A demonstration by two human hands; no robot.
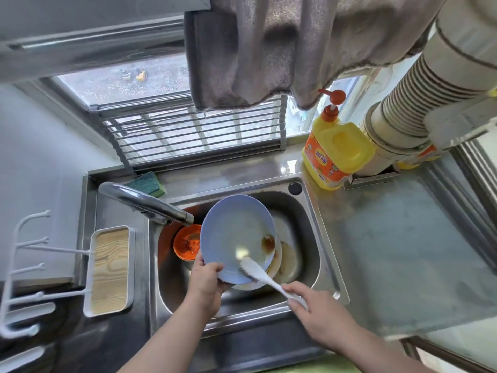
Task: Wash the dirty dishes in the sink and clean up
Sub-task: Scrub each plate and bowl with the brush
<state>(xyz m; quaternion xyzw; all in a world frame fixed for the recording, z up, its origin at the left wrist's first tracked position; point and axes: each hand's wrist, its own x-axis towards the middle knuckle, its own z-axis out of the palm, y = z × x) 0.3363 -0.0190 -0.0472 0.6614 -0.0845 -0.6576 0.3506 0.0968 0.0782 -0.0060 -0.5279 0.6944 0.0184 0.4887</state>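
My left hand point(208, 279) grips the near rim of a light blue plate point(234, 232) and holds it tilted over the steel sink point(326, 254). A brown sauce smear sits at the plate's right edge. My right hand point(314, 305) holds the handle of a white dish brush point(255, 271), whose head lies on the plate's lower part. Under the plate lie dirty white plates point(289, 258) with brown stains. An orange bowl point(185, 243) stands in the sink to the left, below the faucet point(145, 203).
A yellow dish soap bottle point(334, 149) stands on the counter behind the sink at right, next to a ribbed white duct. A green sponge point(149, 183) lies behind the faucet. A white wood-bottomed rack point(110, 269) hangs left. A steel counter point(398, 246) stretches right; a grey towel hangs overhead.
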